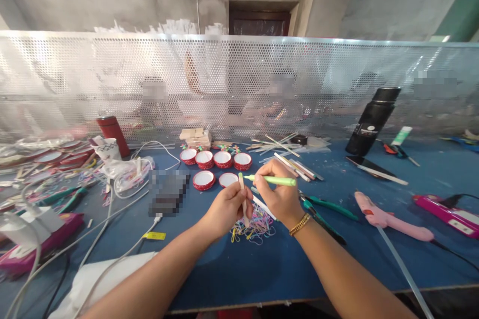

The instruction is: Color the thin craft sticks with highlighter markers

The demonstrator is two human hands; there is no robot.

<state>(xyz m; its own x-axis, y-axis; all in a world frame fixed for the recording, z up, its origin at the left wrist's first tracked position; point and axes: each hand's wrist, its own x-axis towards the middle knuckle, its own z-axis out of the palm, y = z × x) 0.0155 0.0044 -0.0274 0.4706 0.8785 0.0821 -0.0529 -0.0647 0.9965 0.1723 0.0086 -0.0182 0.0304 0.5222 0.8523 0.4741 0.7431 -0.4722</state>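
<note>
My left hand [226,207] pinches a flat wooden craft stick [245,213] and holds it nearly upright. The top end of the stick looks light green. In my right hand [280,202], held like a pen, is a light green marker [280,180]. Its tip points left and is at or very close to the stick's top end; I cannot tell whether they touch. Beneath both hands lies a tangled pile of coloured elastic loops [258,227]. Stacks of small red-rimmed round dishes with white insides [204,179] stand just beyond my hands.
A pink glue gun [392,222] and green-handled pliers [333,207] lie right. A black bottle [372,122] stands behind a phone [368,169]. Left are a blurred dark device [170,193], white cables, a red bottle [114,134] and a power strip [63,234]. A perforated metal divider [209,70] runs behind.
</note>
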